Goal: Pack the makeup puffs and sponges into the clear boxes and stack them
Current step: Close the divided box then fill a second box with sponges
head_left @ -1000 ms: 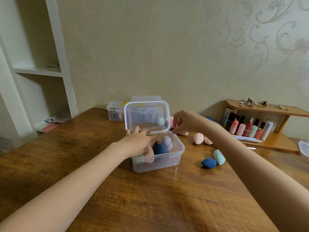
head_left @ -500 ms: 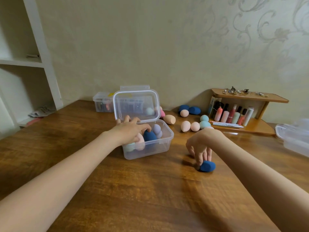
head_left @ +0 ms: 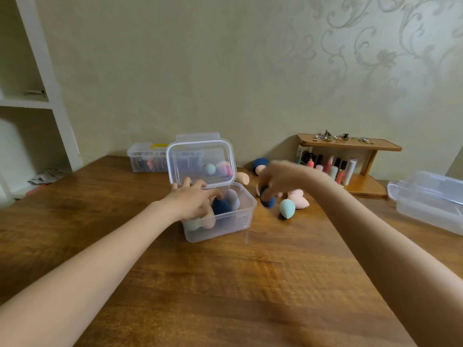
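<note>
Navy sponge [head_left: 268, 201] now airborne in right hand [head_left: 278, 181]

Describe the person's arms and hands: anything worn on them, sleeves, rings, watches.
Both forearms are bare, with no sleeves in view. The left hand shows no ring, watch or bracelet. The right hand is motion-blurred; no jewellery or glove shows there either.

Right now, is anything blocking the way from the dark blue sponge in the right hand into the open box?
Partly. The left hand rests over the clear box, covering its left side. The right side looks free for the dark blue sponge held by the right hand.
</note>
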